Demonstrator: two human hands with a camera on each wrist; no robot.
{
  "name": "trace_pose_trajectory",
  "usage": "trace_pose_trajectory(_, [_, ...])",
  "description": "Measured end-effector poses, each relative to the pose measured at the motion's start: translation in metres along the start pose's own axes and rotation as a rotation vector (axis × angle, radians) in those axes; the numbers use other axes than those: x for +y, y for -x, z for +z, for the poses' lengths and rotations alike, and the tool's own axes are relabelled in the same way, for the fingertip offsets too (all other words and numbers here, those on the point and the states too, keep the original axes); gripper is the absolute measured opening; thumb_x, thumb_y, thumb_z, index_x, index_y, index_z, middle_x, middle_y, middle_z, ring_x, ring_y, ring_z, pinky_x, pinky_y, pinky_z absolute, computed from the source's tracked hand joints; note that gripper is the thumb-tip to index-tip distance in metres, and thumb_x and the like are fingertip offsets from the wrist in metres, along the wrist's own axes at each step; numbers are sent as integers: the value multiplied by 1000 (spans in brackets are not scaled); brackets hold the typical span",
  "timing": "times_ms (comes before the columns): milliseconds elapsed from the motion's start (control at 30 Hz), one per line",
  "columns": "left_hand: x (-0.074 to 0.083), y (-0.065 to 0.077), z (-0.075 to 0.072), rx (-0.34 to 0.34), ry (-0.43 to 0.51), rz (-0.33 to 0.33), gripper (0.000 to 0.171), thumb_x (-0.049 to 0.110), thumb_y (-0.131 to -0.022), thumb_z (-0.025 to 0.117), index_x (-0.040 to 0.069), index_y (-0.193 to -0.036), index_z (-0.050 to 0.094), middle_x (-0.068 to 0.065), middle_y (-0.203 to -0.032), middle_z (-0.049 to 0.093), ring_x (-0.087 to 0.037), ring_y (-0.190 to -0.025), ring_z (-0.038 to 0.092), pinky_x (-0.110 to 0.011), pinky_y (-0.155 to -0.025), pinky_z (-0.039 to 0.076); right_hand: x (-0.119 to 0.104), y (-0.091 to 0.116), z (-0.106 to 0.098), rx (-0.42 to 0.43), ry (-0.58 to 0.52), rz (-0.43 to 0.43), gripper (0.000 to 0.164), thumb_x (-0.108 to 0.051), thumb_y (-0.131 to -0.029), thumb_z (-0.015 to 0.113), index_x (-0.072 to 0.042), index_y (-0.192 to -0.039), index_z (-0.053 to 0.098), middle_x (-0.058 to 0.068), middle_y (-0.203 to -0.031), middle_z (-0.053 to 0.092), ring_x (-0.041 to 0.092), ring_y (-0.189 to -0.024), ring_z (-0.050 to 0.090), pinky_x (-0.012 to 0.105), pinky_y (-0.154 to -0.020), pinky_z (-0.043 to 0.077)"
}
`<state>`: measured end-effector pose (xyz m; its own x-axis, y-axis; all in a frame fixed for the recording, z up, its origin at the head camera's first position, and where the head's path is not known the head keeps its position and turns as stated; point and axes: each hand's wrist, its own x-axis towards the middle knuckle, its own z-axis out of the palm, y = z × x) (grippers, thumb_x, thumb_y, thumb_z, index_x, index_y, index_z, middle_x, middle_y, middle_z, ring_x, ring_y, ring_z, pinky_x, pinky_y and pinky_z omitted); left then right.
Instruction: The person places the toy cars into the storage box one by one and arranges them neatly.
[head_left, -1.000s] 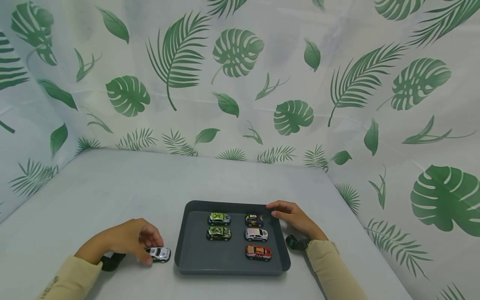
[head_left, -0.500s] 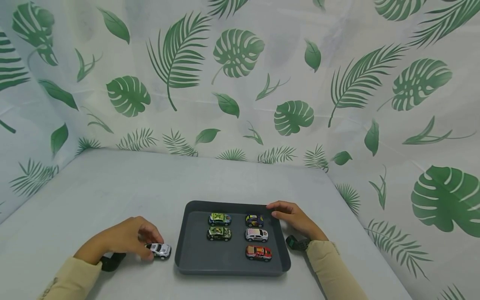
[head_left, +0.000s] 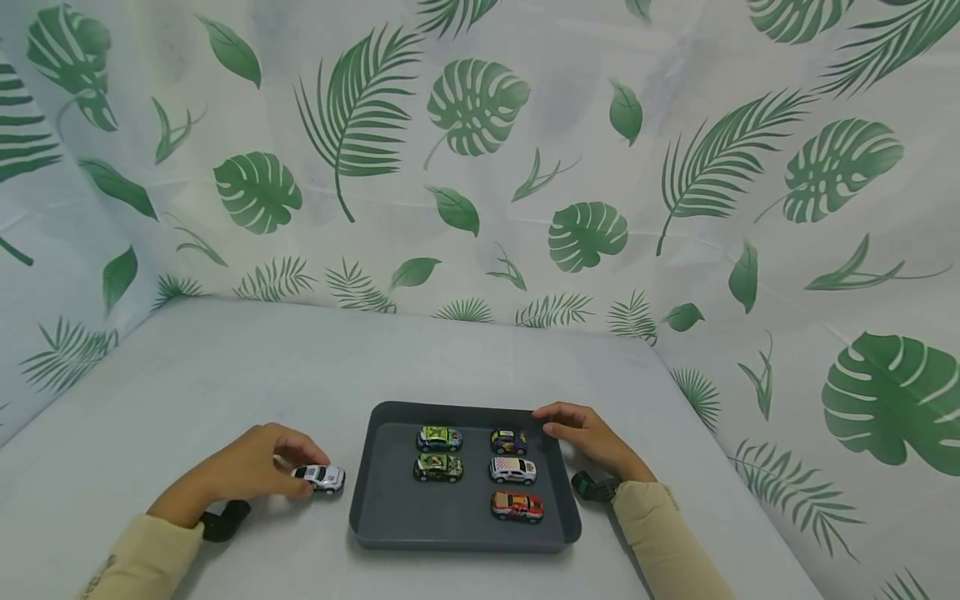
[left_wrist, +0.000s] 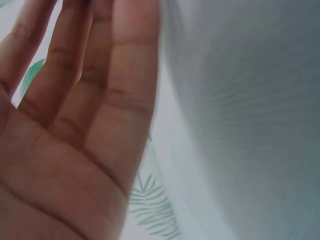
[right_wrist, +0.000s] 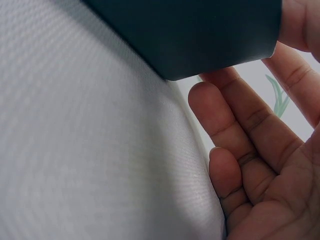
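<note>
My left hand (head_left: pixel 258 462) pinches a silver-white toy car (head_left: pixel 322 477) between thumb and fingers, just left of the dark grey tray (head_left: pixel 420 533). The left wrist view shows only this hand's palm and fingers (left_wrist: pixel 90 100); the car is out of sight there. At the tray's far right corner, my right hand (head_left: pixel 588 433) holds the rim. In the right wrist view the tray's outer wall (right_wrist: pixel 200 35) stands close to the right hand (right_wrist: pixel 270 165), its lower fingers loosely curled under the corner.
Inside the tray, a green-yellow car (head_left: pixel 439 438) and a green camouflage car (head_left: pixel 438 467) stand at left. A dark blue car (head_left: pixel 509 441), a white car (head_left: pixel 513 470) and a red-orange car (head_left: pixel 517 506) line up at right. Leaf-print cloth (head_left: pixel 480 183) surrounds the white table (head_left: pixel 247 358).
My left hand has slid the silver-white car away from me along the tray's left side. My right hand and the tray stay where they were.
</note>
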<state>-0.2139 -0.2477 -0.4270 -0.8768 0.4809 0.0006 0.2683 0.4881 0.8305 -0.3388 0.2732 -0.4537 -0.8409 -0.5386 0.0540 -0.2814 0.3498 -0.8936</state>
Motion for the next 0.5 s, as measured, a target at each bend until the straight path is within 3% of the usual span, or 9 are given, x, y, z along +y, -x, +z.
trace_pose_trajectory(233, [1, -1, 4, 148, -37, 19, 33, 15, -91, 88, 3, -120, 80, -6, -115, 78, -6, -99, 70, -28, -82, 61, 0, 0, 0, 1, 8, -2, 33, -12, -108, 65, 5, -137, 68, 24, -138, 68, 29, -128, 64, 46, -113, 45])
trace_pose_trajectory(500, [1, -1, 7, 233, -29, 40, 35, 16, -92, 89, 3, -123, 79, -8, -117, 78, -7, -99, 71, -28, -82, 62, -1, 0, 0, 1, 12, -4, 33, -13, -108, 66, 5, -136, 68, 24, -138, 68, 32, -130, 63, 48, -114, 44])
